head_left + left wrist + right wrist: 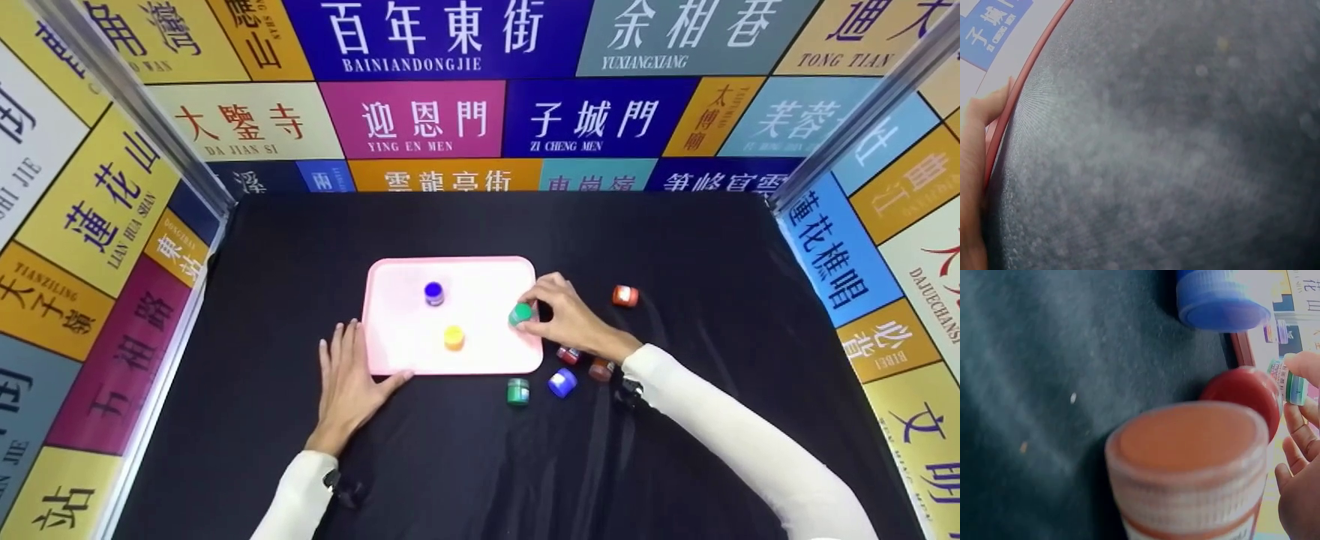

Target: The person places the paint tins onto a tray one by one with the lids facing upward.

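A pink tray (405, 352) lies on the black cloth, with a small purple paint jar (433, 293) and a yellow paint jar (454, 337) on it. Over the tray's right end, my right hand (566, 319) pinches a green paint jar (520, 313) between thumb and fingers. The right wrist view also has this green jar (1292, 385) in the fingers, its label partly showing. My left hand (349, 382) rests at the tray's near left corner, fingers straight along the side and thumb at the front rim (1033, 59).
Right of the tray lie an orange-red jar (625, 295), a red jar (568, 355) and a brown-orange jar (601, 369), the latter two partly under my right forearm. A blue jar (562, 382) and another green jar (517, 391) lie in front. Lettered panels (420, 120) wall the cloth.
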Demonstrator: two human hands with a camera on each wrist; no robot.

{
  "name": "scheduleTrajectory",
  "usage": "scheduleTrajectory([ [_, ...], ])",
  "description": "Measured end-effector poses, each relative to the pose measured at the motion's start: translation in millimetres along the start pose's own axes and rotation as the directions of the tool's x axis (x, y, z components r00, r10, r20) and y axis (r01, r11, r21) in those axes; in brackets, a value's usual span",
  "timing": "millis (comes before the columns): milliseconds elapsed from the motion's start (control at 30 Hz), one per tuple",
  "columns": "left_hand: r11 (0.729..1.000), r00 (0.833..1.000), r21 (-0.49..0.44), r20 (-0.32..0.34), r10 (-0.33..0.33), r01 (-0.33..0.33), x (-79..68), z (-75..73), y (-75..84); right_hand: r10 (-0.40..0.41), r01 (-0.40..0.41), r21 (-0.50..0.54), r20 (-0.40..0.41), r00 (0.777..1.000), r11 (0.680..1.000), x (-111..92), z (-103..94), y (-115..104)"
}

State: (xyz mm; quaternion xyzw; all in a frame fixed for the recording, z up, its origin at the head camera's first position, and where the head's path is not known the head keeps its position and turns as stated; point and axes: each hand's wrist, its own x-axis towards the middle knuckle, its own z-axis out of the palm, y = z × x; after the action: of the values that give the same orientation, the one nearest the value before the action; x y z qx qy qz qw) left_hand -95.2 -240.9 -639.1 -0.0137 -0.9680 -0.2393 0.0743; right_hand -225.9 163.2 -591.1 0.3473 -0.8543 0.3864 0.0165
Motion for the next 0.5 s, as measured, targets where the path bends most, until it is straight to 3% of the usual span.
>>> scheduleTrajectory([
  [500, 1.000, 1.000, 0.006, -0.027, 0.016, -0.016, 0.6, 2.9, -1.6, -0.013, 0.012, 0.025, 0.054, 0.998, 1.000, 11.8, 17.9, -18.5],
])
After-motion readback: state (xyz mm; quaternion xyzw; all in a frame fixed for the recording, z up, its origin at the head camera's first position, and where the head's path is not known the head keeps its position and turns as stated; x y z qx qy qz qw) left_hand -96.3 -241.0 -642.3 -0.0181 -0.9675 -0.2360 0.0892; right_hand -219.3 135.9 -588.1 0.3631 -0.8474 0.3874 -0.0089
